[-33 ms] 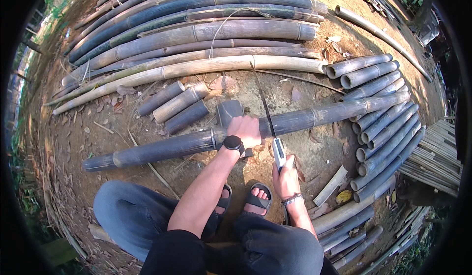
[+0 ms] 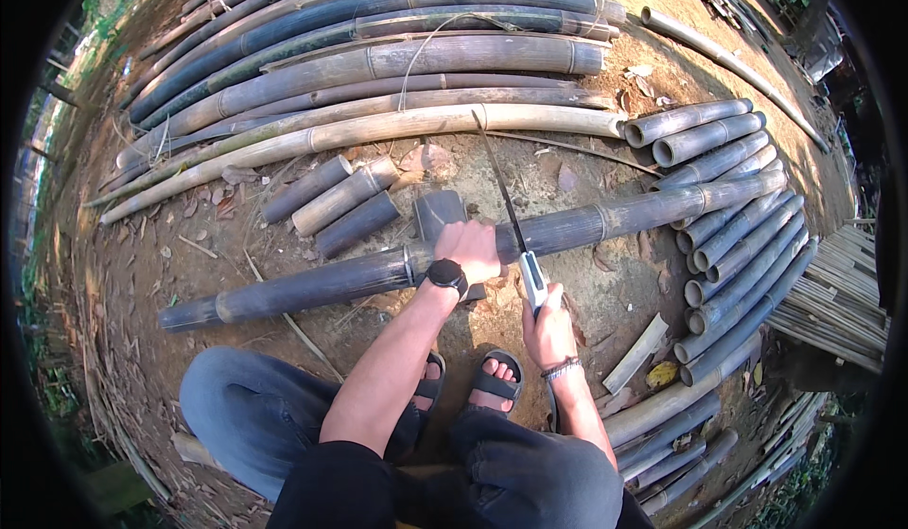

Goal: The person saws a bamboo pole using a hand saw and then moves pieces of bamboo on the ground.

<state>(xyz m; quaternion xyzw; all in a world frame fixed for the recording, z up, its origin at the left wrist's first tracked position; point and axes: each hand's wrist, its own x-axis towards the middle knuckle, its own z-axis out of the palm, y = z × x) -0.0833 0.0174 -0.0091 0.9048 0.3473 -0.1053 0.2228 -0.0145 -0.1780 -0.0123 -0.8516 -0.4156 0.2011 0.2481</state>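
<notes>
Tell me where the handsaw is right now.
In the head view, the handsaw is just right of centre, gripped in the right hand and crossing the long dark bamboo pole just right of the left hand.

— What lies at eleven o'clock?
— Long, round bamboo poles (image 2: 350,63), blue-grey to tan, side by side on the brown earthen ground (image 2: 601,307).
— And at ten?
— Three short, grey-brown bamboo tubes (image 2: 340,199), close together.
— Three o'clock?
— A row of short, dark grey, hollow bamboo pipes (image 2: 756,246), with a pile of thin, pale slats (image 2: 828,292) just beyond.
— Four?
— A flat, pale bamboo strip (image 2: 636,354) near a yellow leaf (image 2: 661,375).
</notes>
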